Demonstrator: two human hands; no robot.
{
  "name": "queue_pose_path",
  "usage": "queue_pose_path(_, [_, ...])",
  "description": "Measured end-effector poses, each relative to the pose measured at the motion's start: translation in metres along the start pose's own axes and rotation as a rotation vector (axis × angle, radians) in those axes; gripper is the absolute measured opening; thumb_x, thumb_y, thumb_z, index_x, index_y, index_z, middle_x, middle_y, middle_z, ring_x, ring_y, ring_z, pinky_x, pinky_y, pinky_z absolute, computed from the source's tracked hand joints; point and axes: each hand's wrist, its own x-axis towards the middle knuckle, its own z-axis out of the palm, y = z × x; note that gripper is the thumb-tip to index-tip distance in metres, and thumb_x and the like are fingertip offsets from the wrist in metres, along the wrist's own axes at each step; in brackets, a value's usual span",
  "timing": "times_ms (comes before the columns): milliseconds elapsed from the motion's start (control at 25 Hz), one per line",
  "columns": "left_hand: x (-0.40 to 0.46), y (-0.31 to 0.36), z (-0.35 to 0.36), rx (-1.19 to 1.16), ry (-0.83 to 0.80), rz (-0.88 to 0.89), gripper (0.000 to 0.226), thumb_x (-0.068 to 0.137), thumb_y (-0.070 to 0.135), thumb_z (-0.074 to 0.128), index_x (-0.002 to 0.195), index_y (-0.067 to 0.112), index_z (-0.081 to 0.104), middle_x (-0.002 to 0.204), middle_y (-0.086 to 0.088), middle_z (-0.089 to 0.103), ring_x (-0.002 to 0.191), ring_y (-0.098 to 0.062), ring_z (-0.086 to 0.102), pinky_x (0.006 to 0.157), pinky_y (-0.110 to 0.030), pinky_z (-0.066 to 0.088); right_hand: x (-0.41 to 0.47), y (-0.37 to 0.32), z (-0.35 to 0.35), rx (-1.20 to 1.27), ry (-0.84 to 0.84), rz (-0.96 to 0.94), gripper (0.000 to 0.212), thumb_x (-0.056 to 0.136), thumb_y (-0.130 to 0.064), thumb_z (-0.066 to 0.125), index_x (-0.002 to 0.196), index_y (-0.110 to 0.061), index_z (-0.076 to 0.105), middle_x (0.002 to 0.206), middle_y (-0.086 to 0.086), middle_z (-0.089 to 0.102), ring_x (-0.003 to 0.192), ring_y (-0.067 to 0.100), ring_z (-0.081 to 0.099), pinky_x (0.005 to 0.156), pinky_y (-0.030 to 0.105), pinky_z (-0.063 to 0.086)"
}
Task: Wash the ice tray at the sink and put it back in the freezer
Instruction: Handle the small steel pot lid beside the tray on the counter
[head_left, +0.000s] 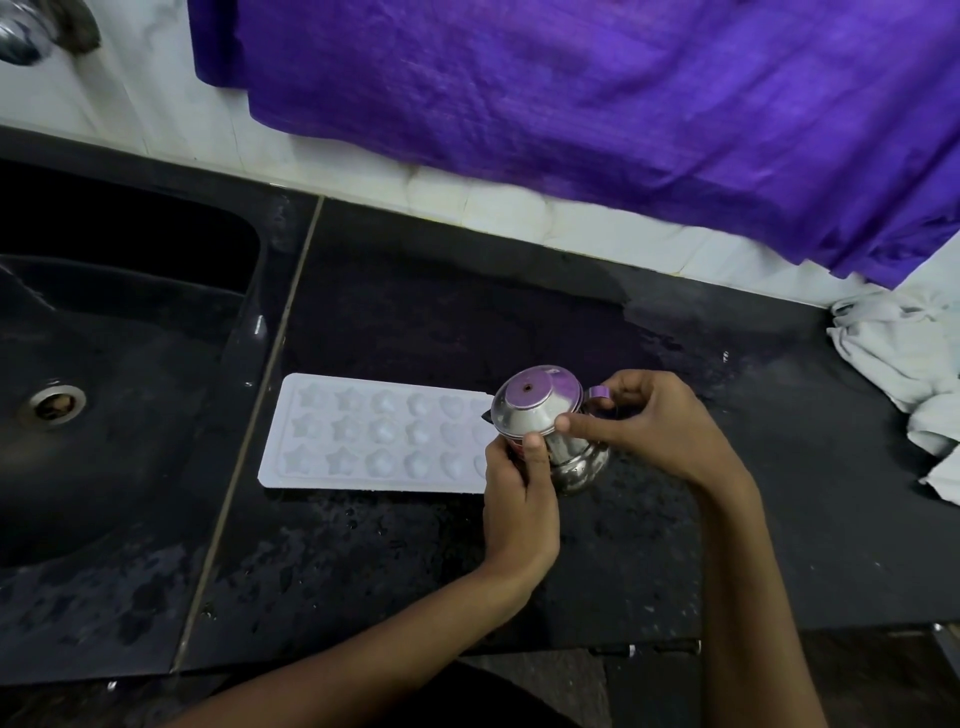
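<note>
A white ice tray (363, 434) with star, round and heart moulds lies flat on the black counter, just right of the sink. At its right end stands a small steel jug (561, 431) with a domed lid and a side handle. My left hand (519, 493) grips the jug's body from the front, the thumb on its side. My right hand (654, 421) holds the jug at the handle, its thumb pressing on the lid's rim. The jug and my left hand hide the tray's right end.
A black sink (104, 364) with a steel drain (54, 405) lies at the left. The black counter (415, 545) is wet with drops. A purple cloth (571, 104) hangs over the white tiled wall. A crumpled white cloth (904, 364) sits at the right edge. A tap (31, 36) shows top left.
</note>
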Motion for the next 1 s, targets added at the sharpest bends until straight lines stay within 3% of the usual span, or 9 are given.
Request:
queue_pose_path(160, [0.000, 0.001, -0.001, -0.011, 0.007, 0.072, 0.038, 0.086, 0.053, 0.032, 0.109, 0.024, 0.043, 0.100, 0.012, 0.056, 0.090, 0.001, 0.054, 0.071, -0.013, 0.041, -0.003, 0.002, 0.000, 0.057, 0.020, -0.015, 0.053, 0.047, -0.063, 0.078, 0.068, -0.016, 0.063, 0.070, 0.000, 0.071, 0.071, 0.019, 0.067, 0.076, 0.046, 0.053])
queue_pose_path(360, [0.000, -0.002, -0.001, -0.027, 0.015, 0.151, 0.058, 0.081, 0.058, 0.033, 0.123, 0.019, 0.043, 0.114, 0.007, 0.056, 0.101, 0.000, 0.055, 0.077, -0.011, 0.043, -0.007, 0.006, 0.002, 0.149, 0.039, -0.051, 0.060, 0.052, -0.053, 0.081, 0.076, -0.002, 0.063, 0.078, 0.006, 0.072, 0.078, 0.023, 0.068, 0.077, 0.043, 0.054])
queue_pose_path(480, [-0.002, -0.007, 0.001, -0.032, 0.019, 0.172, 0.057, 0.085, 0.058, 0.035, 0.125, 0.018, 0.043, 0.117, 0.004, 0.056, 0.105, -0.004, 0.055, 0.084, -0.018, 0.045, -0.010, 0.006, 0.001, 0.167, 0.030, -0.062, 0.050, 0.054, -0.046, 0.082, 0.071, -0.004, 0.061, 0.075, 0.005, 0.070, 0.073, 0.019, 0.067, 0.071, 0.031, 0.053])
queue_pose_path(640, [-0.009, -0.017, 0.003, -0.015, 0.038, 0.173, 0.057, 0.085, 0.059, 0.032, 0.120, 0.017, 0.045, 0.114, 0.002, 0.058, 0.103, -0.007, 0.056, 0.083, -0.019, 0.046, -0.016, 0.005, 0.000, 0.165, -0.021, -0.054, 0.042, 0.056, -0.037, 0.083, 0.073, -0.003, 0.063, 0.065, -0.005, 0.067, 0.061, 0.003, 0.062, 0.059, 0.013, 0.045])
queue_pose_path(800, [-0.016, -0.023, 0.003, -0.032, 0.039, 0.120, 0.057, 0.087, 0.058, 0.028, 0.121, 0.015, 0.046, 0.115, 0.003, 0.058, 0.104, -0.004, 0.055, 0.078, -0.008, 0.042, -0.020, 0.003, 0.001, 0.103, -0.050, -0.031, 0.045, 0.052, -0.045, 0.081, 0.073, -0.008, 0.065, 0.067, -0.004, 0.069, 0.062, 0.003, 0.064, 0.061, 0.017, 0.046])
queue_pose_path(1000, [-0.018, -0.028, 0.002, -0.004, 0.051, 0.050, 0.062, 0.085, 0.062, 0.026, 0.119, 0.014, 0.047, 0.117, -0.001, 0.057, 0.105, -0.009, 0.055, 0.086, -0.022, 0.044, -0.022, 0.003, 0.005, 0.028, -0.041, -0.007, 0.049, 0.050, -0.054, 0.078, 0.071, -0.012, 0.065, 0.066, -0.006, 0.067, 0.062, 0.003, 0.060, 0.063, 0.020, 0.043])
